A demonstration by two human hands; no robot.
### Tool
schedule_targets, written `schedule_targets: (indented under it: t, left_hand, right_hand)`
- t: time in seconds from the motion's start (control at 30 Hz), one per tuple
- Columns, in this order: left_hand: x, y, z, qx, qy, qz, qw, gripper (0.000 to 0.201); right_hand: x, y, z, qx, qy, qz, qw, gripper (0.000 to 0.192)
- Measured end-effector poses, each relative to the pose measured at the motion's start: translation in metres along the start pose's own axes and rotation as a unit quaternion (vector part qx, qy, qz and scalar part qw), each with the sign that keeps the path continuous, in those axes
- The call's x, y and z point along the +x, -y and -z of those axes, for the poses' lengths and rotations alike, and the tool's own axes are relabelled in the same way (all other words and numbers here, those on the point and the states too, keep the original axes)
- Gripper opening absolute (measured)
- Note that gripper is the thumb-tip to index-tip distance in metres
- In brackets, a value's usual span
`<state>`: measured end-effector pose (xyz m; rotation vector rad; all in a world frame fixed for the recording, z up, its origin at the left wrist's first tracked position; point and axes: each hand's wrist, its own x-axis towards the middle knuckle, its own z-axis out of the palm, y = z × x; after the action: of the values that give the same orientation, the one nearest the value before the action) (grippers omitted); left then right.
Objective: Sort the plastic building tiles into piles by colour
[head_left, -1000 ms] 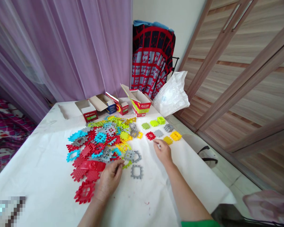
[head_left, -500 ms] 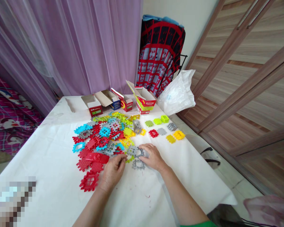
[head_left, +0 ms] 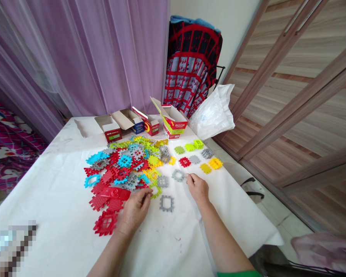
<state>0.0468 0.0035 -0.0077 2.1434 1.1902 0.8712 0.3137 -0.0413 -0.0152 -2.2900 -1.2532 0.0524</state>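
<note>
Observe right hand [head_left: 198, 189] with fingers curled, tips at the edge of a grey ring [head_left: 174, 176] on the white cloth [head_left: 60, 181]; cannot tell whether gripping it. Observe left hand [head_left: 136, 207] with thumb and forefinger drawn together beside a green ring [head_left: 159, 191]; cannot tell whether pinching it. Note grey square frame [head_left: 167, 209] between both hands. Find mixed plastic pile [head_left: 125, 161] beyond the left hand, separate pieces [head_left: 194, 159] beyond the right, open boxes [head_left: 152, 128] farther back.
</note>
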Motion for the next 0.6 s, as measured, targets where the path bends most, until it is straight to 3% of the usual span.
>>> schedule_targets:
  t: [0.1, 0.2, 0.3, 0.47, 0.6]
  left_hand:
    - [0.0000, 0.0000, -0.0001, -0.002, -0.001, -0.003, 1.000, 0.024]
    - [0.0003, 0.0005, -0.0002, -0.004, -0.003, -0.006, 1.000, 0.024]
    - [0.0007, 0.0001, 0.0008, -0.002, -0.004, -0.006, 1.000, 0.024]
    - [0.0010, -0.0035, 0.0041, -0.003, 0.004, -0.007, 1.000, 0.024]
    - [0.0013, -0.0045, 0.0043, -0.007, 0.001, -0.012, 1.000, 0.023]
  right_hand:
    - [-0.0002, -0.0023, 0.0016, 0.021, -0.009, 0.019, 1.000, 0.034]
    - [-0.0012, 0.0000, 0.0006, 0.063, -0.032, 0.104, 0.992, 0.021]
    - [-0.0026, 0.0037, -0.0006, 0.062, -0.037, 0.171, 0.983, 0.028]
    - [-0.0044, 0.0071, -0.0010, 0.019, -0.010, 0.171, 0.985, 0.031]
    - [-0.0035, 0.0045, -0.0033, 0.025, -0.037, 0.158, 0.987, 0.030]
